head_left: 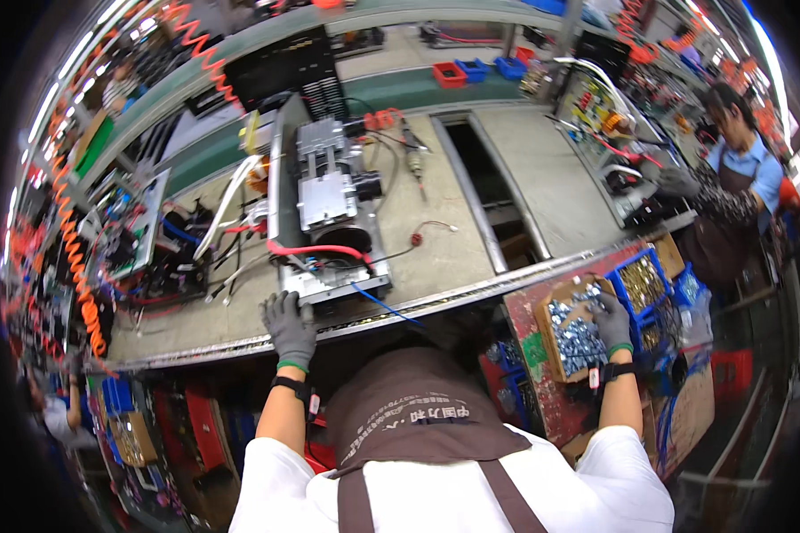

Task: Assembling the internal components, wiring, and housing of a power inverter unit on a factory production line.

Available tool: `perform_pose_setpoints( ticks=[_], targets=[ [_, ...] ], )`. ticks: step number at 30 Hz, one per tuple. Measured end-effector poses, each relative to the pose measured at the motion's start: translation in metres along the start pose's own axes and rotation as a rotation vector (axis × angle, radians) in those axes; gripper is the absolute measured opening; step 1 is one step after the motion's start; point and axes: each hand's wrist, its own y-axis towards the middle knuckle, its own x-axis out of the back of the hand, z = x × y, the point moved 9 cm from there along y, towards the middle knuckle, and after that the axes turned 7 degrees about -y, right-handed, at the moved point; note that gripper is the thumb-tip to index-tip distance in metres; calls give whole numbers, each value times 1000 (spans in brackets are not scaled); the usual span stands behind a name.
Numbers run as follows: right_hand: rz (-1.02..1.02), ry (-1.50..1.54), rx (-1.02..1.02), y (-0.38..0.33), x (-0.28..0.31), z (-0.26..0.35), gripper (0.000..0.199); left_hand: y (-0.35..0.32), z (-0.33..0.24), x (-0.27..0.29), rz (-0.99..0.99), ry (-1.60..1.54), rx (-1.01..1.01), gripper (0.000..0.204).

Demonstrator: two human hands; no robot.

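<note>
My left hand (pixel 290 327), in a grey glove, is at the bench's front edge, beside the lower left corner of a metal chassis (pixel 333 286). Its fingers stretch forward, somewhat apart, and nothing shows in them. On the chassis sit silver finned housings (pixel 327 200), a thick red cable (pixel 316 250) and a blue wire (pixel 387 307). Off to the right, my gloved right hand (pixel 612 325) reaches into a cardboard box (pixel 553 357) of small silvery screws (pixel 578 336). Its fingers bend in among the screws; what they pinch is too small to make out.
Blue bins (pixel 640 282) of brassy parts stand right of the box on a red surface (pixel 529 311). A power screwdriver (pixel 413 153) lies beyond the chassis. A slot (pixel 476 169) crosses the bench. Another person (pixel 738 169) works at the right; a coiled orange hose (pixel 76 258) hangs left.
</note>
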Motion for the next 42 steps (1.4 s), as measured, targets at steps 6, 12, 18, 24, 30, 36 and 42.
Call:
perform_pose_setpoints(
  ticks=[6,12,18,24,30,36,42],
  targets=[
    [-86,471,-122,-20,15,-16,36,2,5,-8,6,5,-31,35],
    [260,1858,-348,-29,-13,23,39,2,3,-8,27,36,-32,38],
    [386,1622,-263,-10,-38,71,32,2,1,9,3,-133,23,41],
    [666,898,-115,-9,-153,164,29,-50,21,52,-39,-110,145,42],
    [734,191,286,1,-299,273,25,-181,89,102,77,-72,631,37],
    [181,-263,778,-16,-319,325,30,-341,119,153,167,-76,1142,34],
    [215,-127,952,-10,-304,309,44,-370,145,142,192,-268,1177,36]
  ],
)
